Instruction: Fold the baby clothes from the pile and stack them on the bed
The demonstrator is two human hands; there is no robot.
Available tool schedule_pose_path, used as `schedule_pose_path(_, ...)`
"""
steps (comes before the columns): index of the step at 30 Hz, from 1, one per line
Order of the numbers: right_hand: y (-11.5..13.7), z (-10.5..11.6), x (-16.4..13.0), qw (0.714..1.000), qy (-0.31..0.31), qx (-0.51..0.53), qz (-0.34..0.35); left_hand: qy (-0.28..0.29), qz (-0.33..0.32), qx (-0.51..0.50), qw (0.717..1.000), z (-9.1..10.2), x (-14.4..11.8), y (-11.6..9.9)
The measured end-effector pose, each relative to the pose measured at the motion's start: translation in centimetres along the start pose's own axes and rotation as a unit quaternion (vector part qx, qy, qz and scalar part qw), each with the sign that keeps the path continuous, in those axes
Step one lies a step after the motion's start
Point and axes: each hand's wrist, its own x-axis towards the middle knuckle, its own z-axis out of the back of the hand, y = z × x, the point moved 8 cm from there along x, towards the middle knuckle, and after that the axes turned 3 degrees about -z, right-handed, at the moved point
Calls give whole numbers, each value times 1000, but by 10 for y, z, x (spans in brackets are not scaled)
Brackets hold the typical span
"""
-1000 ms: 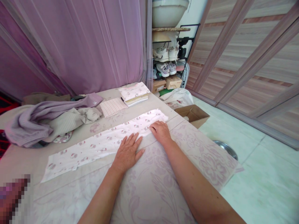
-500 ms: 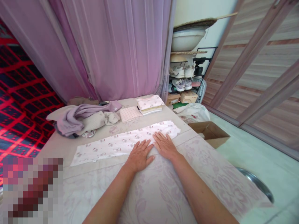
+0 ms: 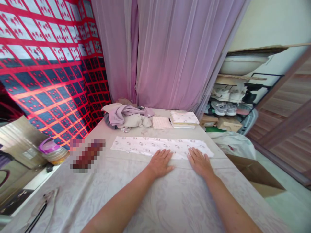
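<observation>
Left hand (image 3: pixel 159 162) and right hand (image 3: pixel 200 162), palms flat, fingers open, grasping nothing, press near edge of long white printed cloth strip (image 3: pixel 155 145) on pale patterned tablecloth (image 3: pixel 170 200); hands now spread farther apart than before.

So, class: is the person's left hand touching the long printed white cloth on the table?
Touching. The head view shows the left hand lying flat, its fingertips overlapping the near edge of the printed white cloth.

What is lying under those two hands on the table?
Both the left hand and right hand press flat on a long white printed cloth strip, spread over the pale floral tablecloth. The cloth beneath the palms is hidden.
</observation>
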Motion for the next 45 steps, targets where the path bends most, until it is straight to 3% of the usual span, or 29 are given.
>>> schedule_pose_path(3, 12, 8, -5, 1000, -15, 2, -3, -9, 52, 25, 998, 15, -31, 30)
schedule_pose_path(5, 33, 15, -10, 999, -34, 10, 17, -1, 88, 40, 995, 25, -55, 55)
schedule_pose_path(9, 97, 19, -26, 991, -23, 44, 126, 27, 126, 64, 990, 37, -91, 94)
schedule_pose_path(13, 137, 10, -41, 972, 6, 64, 224, 29, 130, 75, 988, 40, -104, 108)
schedule_pose_path(21, 138, 10, -45, 974, -11, 59, 217, 1, 131, 81, 988, 37, -103, 108)
schedule_pose_path(25, 153, 16, -55, 969, -56, 66, 233, -7, 131, 86, 988, 39, -104, 107)
schedule_pose_path(29, 164, 12, -60, 960, -39, 87, 262, -2, 134, 84, 987, 39, -104, 107)
schedule_pose_path(38, 142, 31, -29, 950, -110, 194, 221, -19, 133, 74, 988, 36, -106, 111)
schedule_pose_path(45, 148, 33, -27, 942, -128, 182, 250, -24, 132, 54, 989, 36, -107, 111)
